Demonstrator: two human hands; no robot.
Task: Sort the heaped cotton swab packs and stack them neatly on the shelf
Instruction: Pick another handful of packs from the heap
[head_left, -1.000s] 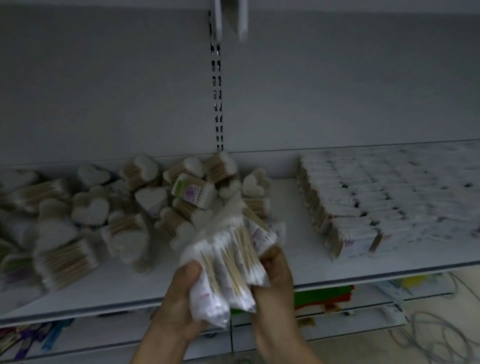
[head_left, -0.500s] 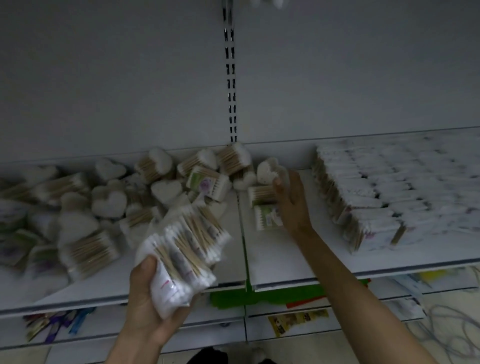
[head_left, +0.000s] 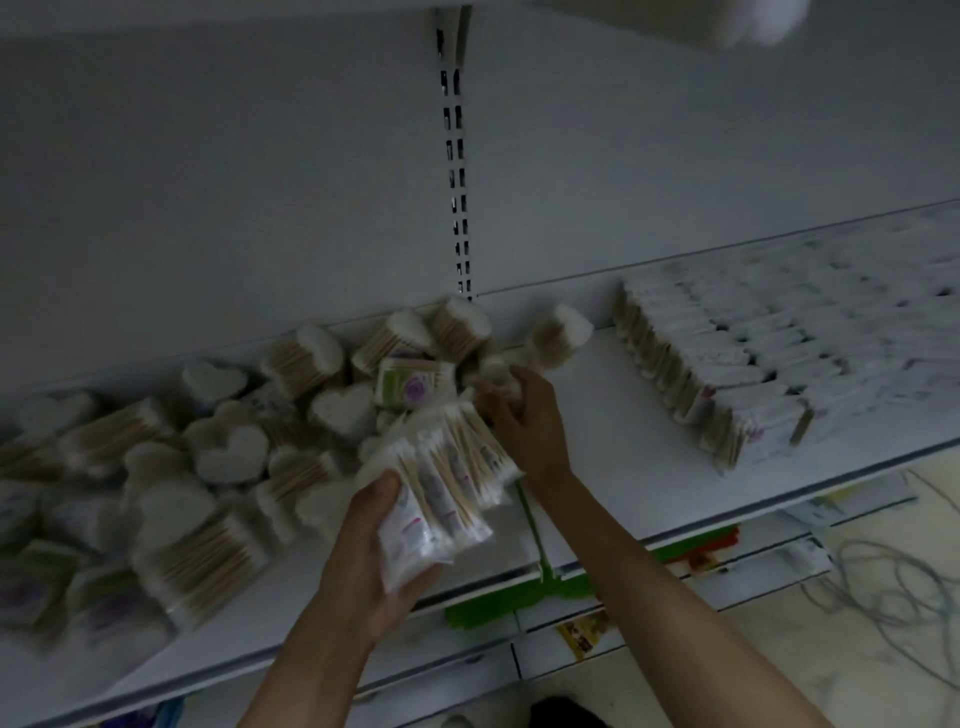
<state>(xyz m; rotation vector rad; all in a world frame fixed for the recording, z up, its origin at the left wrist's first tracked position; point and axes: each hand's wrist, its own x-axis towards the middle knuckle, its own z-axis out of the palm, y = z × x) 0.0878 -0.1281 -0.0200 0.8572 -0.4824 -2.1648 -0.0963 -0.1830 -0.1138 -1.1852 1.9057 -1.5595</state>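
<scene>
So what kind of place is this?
Probably a shop aisle: a white metal shelf on a slotted wall upright, a heap of heart-shaped cotton swab packs, and neat rows of flat white swab packs.

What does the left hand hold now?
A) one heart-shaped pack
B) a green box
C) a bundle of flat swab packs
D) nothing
C: the left hand grips a bundle of flat packs, its thumb pressed on the front, and the wooden swab sticks show through the clear wrap.
</scene>
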